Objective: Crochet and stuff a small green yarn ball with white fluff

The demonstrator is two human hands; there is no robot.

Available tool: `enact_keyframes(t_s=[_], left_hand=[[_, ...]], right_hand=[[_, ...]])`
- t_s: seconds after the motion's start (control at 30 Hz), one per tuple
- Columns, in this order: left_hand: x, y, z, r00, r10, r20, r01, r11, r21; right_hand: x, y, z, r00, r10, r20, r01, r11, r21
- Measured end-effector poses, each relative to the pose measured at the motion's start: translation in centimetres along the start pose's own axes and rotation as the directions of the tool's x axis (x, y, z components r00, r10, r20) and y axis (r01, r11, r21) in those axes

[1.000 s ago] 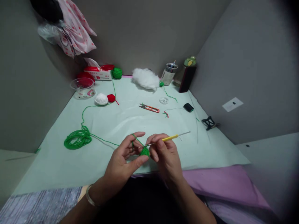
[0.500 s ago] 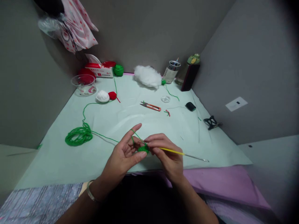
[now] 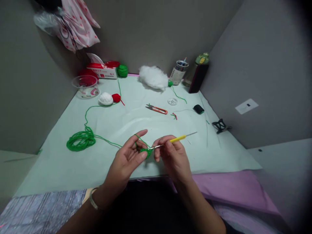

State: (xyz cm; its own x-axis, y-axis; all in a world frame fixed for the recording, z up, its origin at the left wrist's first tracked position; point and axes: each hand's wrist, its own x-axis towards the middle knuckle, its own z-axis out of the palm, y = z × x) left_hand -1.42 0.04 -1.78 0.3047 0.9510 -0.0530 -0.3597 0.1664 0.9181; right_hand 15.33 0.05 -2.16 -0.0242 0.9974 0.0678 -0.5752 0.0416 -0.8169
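Observation:
My left hand (image 3: 126,157) pinches a small green crocheted piece (image 3: 147,152), with green yarn looped over its raised index finger. My right hand (image 3: 174,154) grips a crochet hook by its yellow handle (image 3: 177,139). The hook's metal tip meets the top of the green piece, and its other end points up to the right. From my left hand the yarn runs left to a loose green coil (image 3: 81,140) lying on the pale green cloth (image 3: 117,123).
Orange snips (image 3: 157,109) lie beyond my hands. Farther back are white stuffing (image 3: 153,78), a can of pens (image 3: 178,73), a bottle (image 3: 193,73), a white yarn ball (image 3: 106,98) and a clear tub (image 3: 86,87). A black clip (image 3: 220,126) lies at right.
The hook has turned, its rear end now pointing up to the right instead of down. My right fingers have shifted away from the green piece, exposing the metal shaft. The view has moved slightly.

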Motion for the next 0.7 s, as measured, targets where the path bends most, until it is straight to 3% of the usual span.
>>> enact_keyframes(t_s=[0.27,0.4,0.57,0.7], left_hand=[[0.1,0.0,0.0,0.999,-0.035,-0.031,0.035,0.999,0.004],[0.3,0.2,0.1,0.999,-0.020,-0.040,0.022,0.999,0.037],[0.4,0.3,0.6,0.994,0.016,-0.109,-0.005,0.995,0.100],[0.3,0.4,1.3,0.991,0.026,-0.133,-0.016,0.997,0.076]], right_hand=[[-0.3,-0.2,-0.1,0.998,-0.060,0.028,0.063,0.993,-0.099],[-0.6,-0.3,-0.2,0.984,-0.157,0.082,0.173,0.956,-0.239],[-1.4,-0.6,-0.2,0.903,-0.372,0.216,0.429,0.752,-0.500],[-2.1,0.0,-0.7,0.830,-0.430,0.356,0.537,0.444,-0.717]])
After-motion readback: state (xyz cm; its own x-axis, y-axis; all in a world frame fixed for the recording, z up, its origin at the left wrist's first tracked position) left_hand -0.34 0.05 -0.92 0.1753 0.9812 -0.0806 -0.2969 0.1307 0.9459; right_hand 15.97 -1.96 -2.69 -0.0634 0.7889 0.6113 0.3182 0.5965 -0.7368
